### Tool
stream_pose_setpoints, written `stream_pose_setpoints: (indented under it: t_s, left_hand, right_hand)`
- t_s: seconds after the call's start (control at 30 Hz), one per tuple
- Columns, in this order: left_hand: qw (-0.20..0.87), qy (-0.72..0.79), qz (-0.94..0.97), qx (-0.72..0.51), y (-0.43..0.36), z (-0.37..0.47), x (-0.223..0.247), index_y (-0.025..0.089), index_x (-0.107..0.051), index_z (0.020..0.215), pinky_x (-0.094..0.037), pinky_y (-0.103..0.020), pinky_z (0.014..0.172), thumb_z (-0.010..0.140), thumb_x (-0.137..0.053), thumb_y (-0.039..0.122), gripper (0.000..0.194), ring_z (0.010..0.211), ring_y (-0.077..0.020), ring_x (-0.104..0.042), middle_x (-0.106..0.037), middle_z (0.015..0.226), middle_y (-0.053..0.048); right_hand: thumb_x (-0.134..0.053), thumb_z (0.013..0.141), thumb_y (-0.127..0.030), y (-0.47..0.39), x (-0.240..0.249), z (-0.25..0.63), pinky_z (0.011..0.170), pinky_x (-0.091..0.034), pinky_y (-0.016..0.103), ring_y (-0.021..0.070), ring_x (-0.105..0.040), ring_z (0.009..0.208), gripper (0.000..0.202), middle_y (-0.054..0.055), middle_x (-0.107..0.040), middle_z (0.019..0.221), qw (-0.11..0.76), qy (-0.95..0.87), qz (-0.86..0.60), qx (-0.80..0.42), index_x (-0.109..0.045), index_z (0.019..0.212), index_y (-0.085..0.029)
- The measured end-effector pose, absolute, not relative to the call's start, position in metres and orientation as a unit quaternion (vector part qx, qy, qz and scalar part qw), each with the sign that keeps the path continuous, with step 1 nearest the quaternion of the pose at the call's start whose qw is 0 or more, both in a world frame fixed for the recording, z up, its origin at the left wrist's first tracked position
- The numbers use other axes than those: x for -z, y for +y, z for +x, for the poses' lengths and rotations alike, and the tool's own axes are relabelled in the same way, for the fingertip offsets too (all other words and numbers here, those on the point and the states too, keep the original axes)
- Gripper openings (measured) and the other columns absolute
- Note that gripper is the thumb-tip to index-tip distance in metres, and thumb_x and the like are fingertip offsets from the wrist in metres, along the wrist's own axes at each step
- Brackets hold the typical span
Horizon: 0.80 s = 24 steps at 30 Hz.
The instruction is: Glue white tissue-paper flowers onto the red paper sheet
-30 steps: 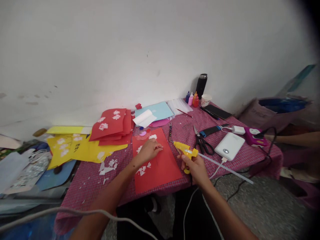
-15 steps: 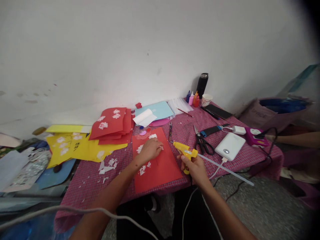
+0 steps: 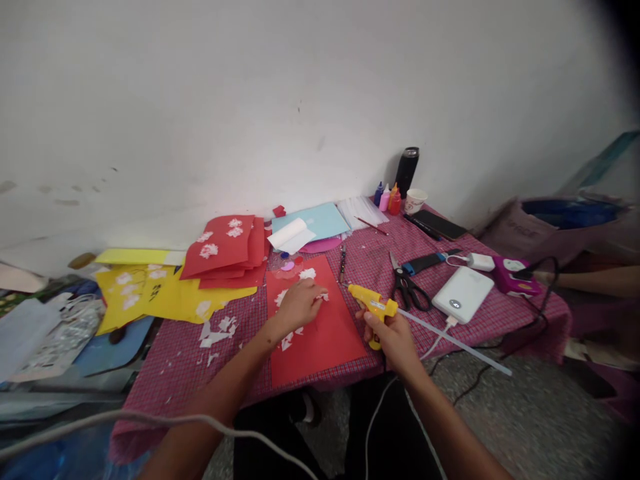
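Observation:
My left hand rests over a red sheet of paper, its fingertips bent down and closed on a small bit of white paper. Crumpled white paper flowers are on the sheet around that hand, some partly covered by it. Just right of the sheet, my right hand grips a yellow hot glue gun by its handle. The nozzle points left, toward the left fingers but apart from them. A long clear glue stick sticks out of the gun's back.
Scissors, a white power bank and a purple power strip lie at right. Red cards and yellow paper are at left. Paint bottles, a paper cup and a black flask stand behind. A cable crosses in front.
The view has shifted very slightly. Both hands stay in nearly the same places, the left over the red sheet and the right around the glue gun.

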<state>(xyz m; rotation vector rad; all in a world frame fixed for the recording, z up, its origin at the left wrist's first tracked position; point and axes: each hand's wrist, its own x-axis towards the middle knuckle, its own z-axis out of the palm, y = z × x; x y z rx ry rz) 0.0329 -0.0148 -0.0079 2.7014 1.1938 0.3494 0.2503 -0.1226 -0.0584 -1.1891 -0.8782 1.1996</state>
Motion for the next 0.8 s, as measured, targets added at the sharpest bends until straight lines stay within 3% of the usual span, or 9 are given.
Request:
stream_pose_setpoints:
  t_s: [0.23, 0.67, 0.8]
  left_hand:
    - [0.041, 0.384, 0.919, -0.075, -0.0098, 0.0429, 0.0120, 0.019, -0.071, 0.087, -0.044, -0.035, 0.081, 0.095, -0.054, 0.026, 0.020, 0.088, -0.0227, -0.056, -0.061, 0.086, -0.007]
    - [0.063, 0.404, 0.910, -0.071, -0.0116, 0.0381, 0.0072, 0.018, -0.068, 0.091, -0.044, -0.033, 0.082, 0.097, -0.048, 0.022, 0.021, 0.090, -0.0218, -0.057, -0.064, 0.091, -0.008]
    - [0.060, 0.409, 0.908, -0.072, -0.0115, 0.0373, 0.0111, 0.018, -0.068, 0.090, -0.045, -0.033, 0.082, 0.096, -0.048, 0.022, 0.022, 0.092, -0.0222, -0.056, -0.063, 0.091, -0.008]
  right_hand:
    - [-0.070, 0.082, -0.049, -0.1241, 0.0552, 0.2503, 0.042, -0.033, 0.022, 0.0106, -0.046, 0.043, 0.037, -0.001, -0.057, 0.051, 0.576, -0.386, -0.515, -0.504, -0.071, 0.090, -0.013]
    - [-0.069, 0.082, -0.050, -0.1239, 0.0551, 0.2501, 0.044, -0.035, 0.022, 0.0111, -0.048, 0.044, 0.038, -0.002, -0.058, 0.051, 0.568, -0.378, -0.517, -0.517, -0.070, 0.089, -0.013]
    - [-0.064, 0.086, -0.050, -0.1244, 0.0556, 0.2490, 0.047, -0.043, 0.025, 0.0160, -0.058, 0.051, 0.037, 0.002, -0.066, 0.060, 0.533, -0.434, -0.536, -0.490, -0.070, 0.093, -0.014]
